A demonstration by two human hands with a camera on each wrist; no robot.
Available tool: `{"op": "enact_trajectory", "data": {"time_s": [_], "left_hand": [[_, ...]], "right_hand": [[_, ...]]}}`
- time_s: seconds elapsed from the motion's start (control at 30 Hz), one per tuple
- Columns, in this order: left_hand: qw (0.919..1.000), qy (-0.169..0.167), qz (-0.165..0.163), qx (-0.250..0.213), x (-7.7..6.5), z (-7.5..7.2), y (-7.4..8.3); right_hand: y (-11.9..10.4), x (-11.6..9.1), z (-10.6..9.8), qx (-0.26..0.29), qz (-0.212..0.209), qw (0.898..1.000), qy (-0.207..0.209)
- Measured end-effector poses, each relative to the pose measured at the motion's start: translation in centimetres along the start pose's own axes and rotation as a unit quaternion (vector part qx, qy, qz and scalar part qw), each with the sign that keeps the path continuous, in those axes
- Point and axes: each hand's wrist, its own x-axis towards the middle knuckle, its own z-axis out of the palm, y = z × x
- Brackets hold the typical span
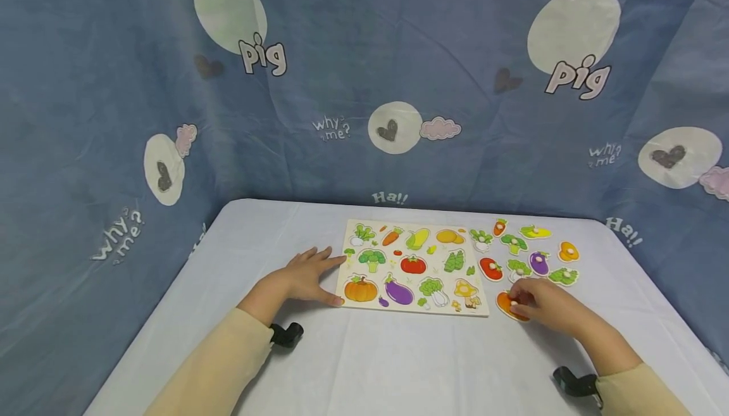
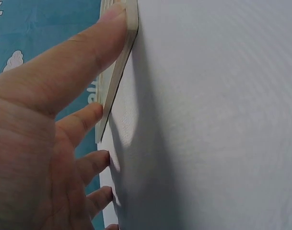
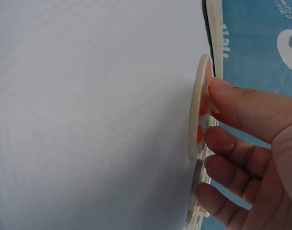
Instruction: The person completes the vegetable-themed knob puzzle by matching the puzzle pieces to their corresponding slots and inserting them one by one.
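Note:
A wooden vegetable puzzle board [image 1: 435, 225] lies flat on the white table, its printed pictures facing up. My left hand [image 1: 304, 277] is spread at the board's left side, with thumb and index finger touching the edge. In the left wrist view, the thumb rests on the board's corner [image 2: 132, 19] and the other fingers are extended. To the right of the board, my right hand [image 1: 549, 307] pinches the knob of an orange pumpkin puzzle piece [image 1: 504, 304]. The right wrist view shows this piece [image 3: 200, 110] edge-on, under the thumb and fingers.
Several loose knobbed pieces lie right of the board, among them a tomato [image 1: 490, 270], an eggplant [image 1: 538, 265], a carrot [image 1: 499, 228], a broccoli [image 1: 514, 242] and a corn [image 1: 534, 232]. A blue printed cloth [image 1: 478, 169] hangs behind the table [image 1: 398, 365].

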Motion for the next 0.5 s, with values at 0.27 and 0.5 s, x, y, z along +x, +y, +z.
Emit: {"op": "enact_trajectory", "data": {"time_s": [0.27, 0.5], "left_hand": [[1.0, 0.003, -0.003, -0.002, -0.01, 0.09, 0.04], [1.0, 0.001, 0.0, -0.008, 0.07, 0.0, 0.01]], "right_hand": [[-0.18, 0.02, 0.28, 0.006, 0.005, 1.0, 0.0], [-0.15, 0.17, 0.18, 0.026, 0.021, 0.999, -0.01]]}}
